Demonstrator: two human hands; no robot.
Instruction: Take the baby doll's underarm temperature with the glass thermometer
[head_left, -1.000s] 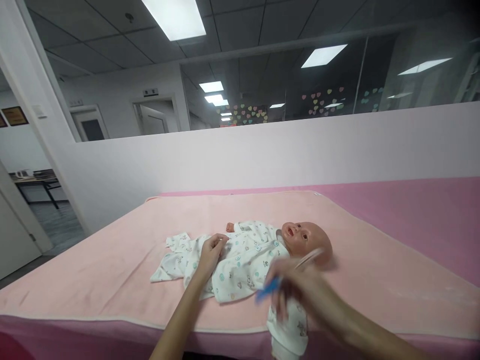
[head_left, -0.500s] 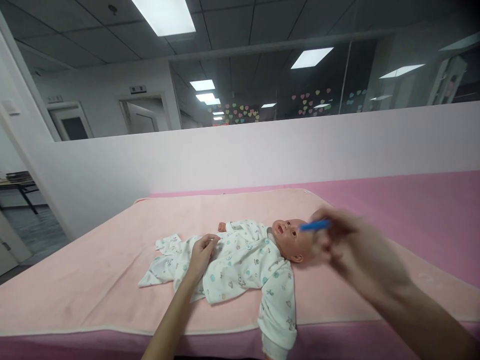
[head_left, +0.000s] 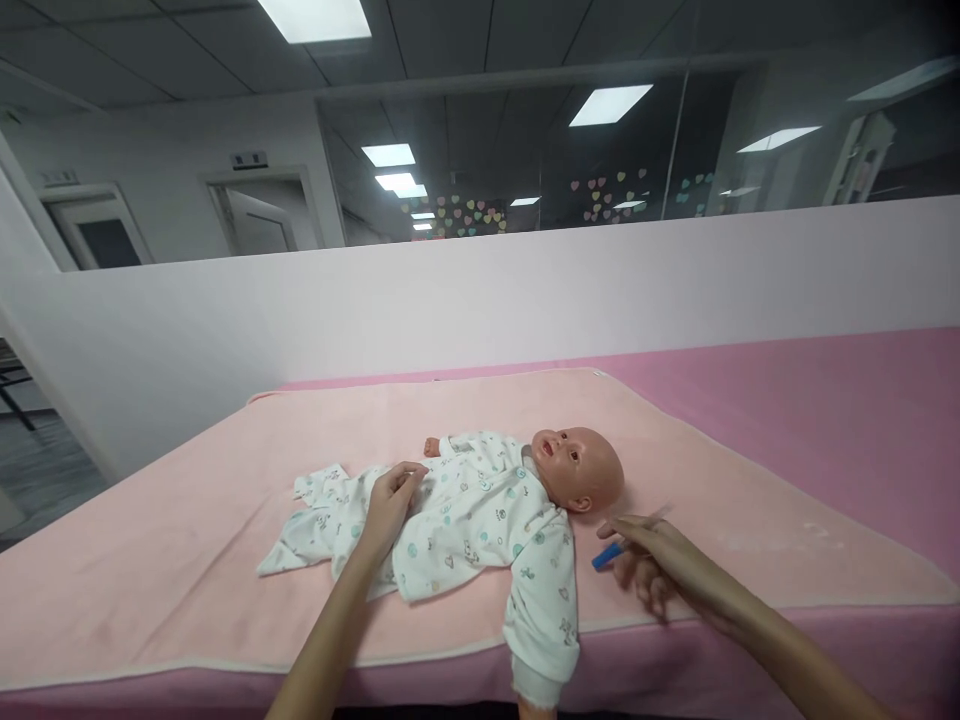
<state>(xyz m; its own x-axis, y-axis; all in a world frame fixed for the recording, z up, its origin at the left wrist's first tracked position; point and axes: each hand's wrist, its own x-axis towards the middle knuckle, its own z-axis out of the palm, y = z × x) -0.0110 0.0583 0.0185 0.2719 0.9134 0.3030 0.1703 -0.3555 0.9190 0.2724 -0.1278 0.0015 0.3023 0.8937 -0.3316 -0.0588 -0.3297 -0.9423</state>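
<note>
A baby doll in a white patterned outfit lies on its back, its head to the right and one sleeved arm hanging over the near edge. My left hand rests on the doll's lower belly, fingers lightly bent and holding nothing. Beside the doll's head, just above the blanket, my right hand is closed on a slim blue-ended stick. Its blue end points left toward the doll's shoulder. Fingers cover most of the stick, so its exact kind does not show.
A peach blanket lies under the doll on a pink padded surface. Behind stands a low white wall with glass above it. A doorway shows at the back left.
My right hand has moved down and toward me, from over the doll's head to beside it, still holding the blue-ended stick. My left hand stays on the doll. The view has shifted slightly.
</note>
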